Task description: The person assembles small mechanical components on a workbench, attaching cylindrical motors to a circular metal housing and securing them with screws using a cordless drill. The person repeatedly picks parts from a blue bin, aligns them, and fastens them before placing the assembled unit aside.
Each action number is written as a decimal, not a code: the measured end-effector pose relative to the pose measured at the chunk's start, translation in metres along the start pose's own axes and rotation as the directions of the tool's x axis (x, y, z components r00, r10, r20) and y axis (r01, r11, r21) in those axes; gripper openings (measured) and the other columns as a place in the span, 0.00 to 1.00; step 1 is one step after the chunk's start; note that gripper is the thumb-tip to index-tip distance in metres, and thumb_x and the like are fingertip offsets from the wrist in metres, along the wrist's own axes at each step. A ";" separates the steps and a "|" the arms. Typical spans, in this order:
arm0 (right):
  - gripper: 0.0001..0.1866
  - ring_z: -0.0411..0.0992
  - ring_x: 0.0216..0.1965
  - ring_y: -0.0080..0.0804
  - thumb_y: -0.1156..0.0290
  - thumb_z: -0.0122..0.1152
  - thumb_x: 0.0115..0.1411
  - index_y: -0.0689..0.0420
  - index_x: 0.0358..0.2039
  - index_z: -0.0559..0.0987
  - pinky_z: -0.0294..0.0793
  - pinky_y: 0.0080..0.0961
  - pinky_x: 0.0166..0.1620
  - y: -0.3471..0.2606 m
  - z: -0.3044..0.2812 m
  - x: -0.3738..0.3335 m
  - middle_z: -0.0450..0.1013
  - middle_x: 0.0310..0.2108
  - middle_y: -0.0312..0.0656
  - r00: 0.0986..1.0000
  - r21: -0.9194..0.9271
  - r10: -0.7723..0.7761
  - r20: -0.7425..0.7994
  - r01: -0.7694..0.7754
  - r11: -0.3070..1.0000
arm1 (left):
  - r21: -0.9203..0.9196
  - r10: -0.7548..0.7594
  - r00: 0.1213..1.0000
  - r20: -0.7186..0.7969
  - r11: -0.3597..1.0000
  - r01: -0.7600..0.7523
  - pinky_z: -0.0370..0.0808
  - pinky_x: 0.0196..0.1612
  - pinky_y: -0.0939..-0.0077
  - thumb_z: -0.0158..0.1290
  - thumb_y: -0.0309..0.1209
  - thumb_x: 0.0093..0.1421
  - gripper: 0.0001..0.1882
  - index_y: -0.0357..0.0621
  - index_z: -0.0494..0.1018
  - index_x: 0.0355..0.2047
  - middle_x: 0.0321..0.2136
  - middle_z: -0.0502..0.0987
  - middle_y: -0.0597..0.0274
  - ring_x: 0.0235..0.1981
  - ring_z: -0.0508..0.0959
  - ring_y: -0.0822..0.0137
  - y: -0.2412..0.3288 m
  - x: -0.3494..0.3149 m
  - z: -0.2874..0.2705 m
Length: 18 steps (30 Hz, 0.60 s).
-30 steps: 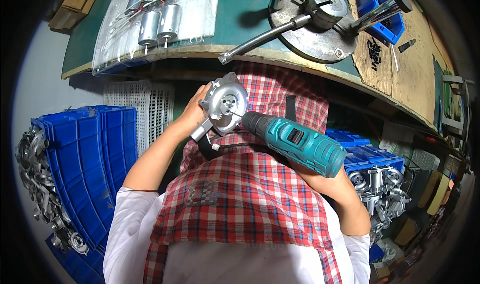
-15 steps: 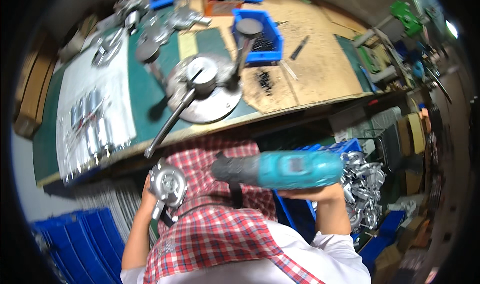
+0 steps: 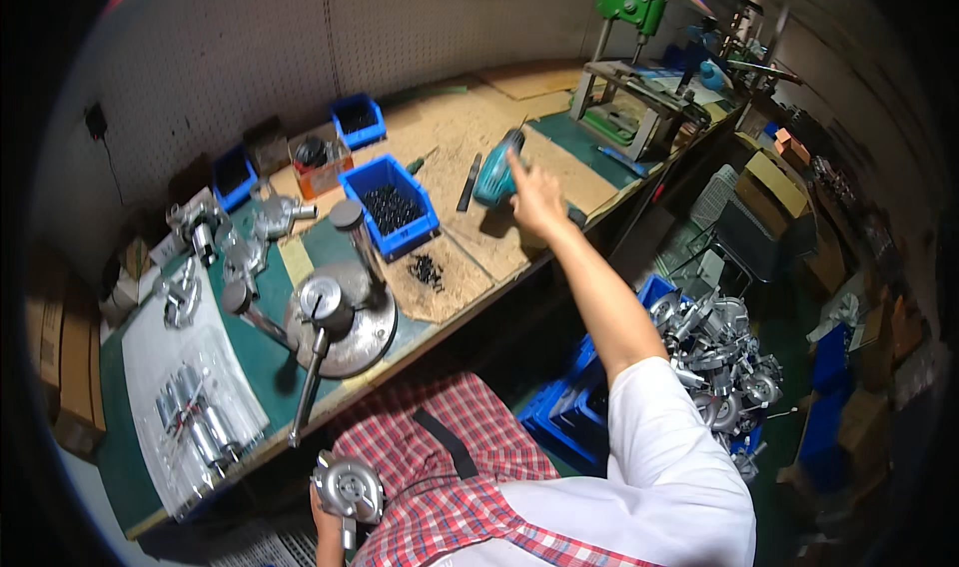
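My right hand [image 3: 540, 201] reaches out over the cardboard-covered part of the bench, closed on a teal and black power drill [image 3: 494, 179]. Its black nose points away from me; whether the drill rests on the board or hangs just above it, I cannot tell. Low in front of me, my left hand [image 3: 326, 523] holds a round silver metal housing [image 3: 352, 489] with a short tube hanging from it. That hand's fingers are mostly hidden behind the part. Near the bench edge stands a round steel fixture [image 3: 350, 352] with two posts and a long lever handle [image 3: 309, 392].
A blue bin [image 3: 392, 225] of black screws and a loose screw pile [image 3: 427, 271] lie beside the fixture. Silver cylinders [image 3: 200, 422] rest on white sheeting at left. Metal housings [image 3: 721, 347] fill a crate at right. Farther back stands a green press [image 3: 631, 7].
My right hand has carried the drill from in front of my body out over the bench. The housing stays in my left hand. The view has shifted, showing more of the back wall.
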State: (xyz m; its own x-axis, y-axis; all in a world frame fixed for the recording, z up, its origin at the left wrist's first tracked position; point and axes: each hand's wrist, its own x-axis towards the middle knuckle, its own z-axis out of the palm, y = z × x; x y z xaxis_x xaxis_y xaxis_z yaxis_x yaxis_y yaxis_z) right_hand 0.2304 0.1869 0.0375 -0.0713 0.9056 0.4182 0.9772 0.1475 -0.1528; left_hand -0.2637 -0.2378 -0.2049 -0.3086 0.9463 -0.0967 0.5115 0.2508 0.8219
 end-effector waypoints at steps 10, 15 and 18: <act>0.20 0.69 0.56 0.46 0.74 0.59 0.60 0.49 0.54 0.78 0.67 0.41 0.56 -0.099 -0.048 -0.028 0.71 0.55 0.52 0.987 0.048 -0.159 0.004 0.158 0.986 | -0.186 0.072 0.986 -0.148 0.978 -0.100 0.71 0.56 0.70 0.51 0.36 0.67 0.23 0.40 0.67 0.59 0.52 0.72 0.59 0.52 0.74 0.65 0.145 0.021 -0.030; 0.23 0.74 0.49 0.49 0.60 0.61 0.63 0.60 0.54 0.74 0.72 0.38 0.53 -0.204 -0.100 -0.174 0.75 0.46 0.53 0.844 0.910 -0.536 0.009 0.216 0.354 | -0.569 0.205 0.976 -0.071 0.796 -0.208 0.70 0.57 0.72 0.51 0.36 0.68 0.24 0.41 0.64 0.61 0.54 0.70 0.60 0.53 0.72 0.68 0.265 0.026 -0.033; 0.34 0.71 0.47 0.28 0.59 0.59 0.67 0.63 0.66 0.60 0.71 0.25 0.52 -0.231 -0.073 -0.227 0.73 0.47 0.43 0.696 0.814 -0.603 0.390 -0.566 -0.127 | -0.384 0.391 0.920 -0.035 0.844 -0.373 0.71 0.55 0.72 0.52 0.36 0.68 0.24 0.41 0.64 0.62 0.55 0.70 0.60 0.53 0.72 0.68 0.303 0.050 -0.026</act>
State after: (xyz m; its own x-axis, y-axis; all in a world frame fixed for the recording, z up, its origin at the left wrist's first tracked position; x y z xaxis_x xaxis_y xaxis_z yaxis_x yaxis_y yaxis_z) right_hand 0.0351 -0.0813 0.0432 -0.7170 0.6962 0.0344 -0.2468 -0.2074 -0.9466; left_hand -0.1449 -0.1197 0.0536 -0.1119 0.9613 0.2516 0.2390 -0.2197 0.9458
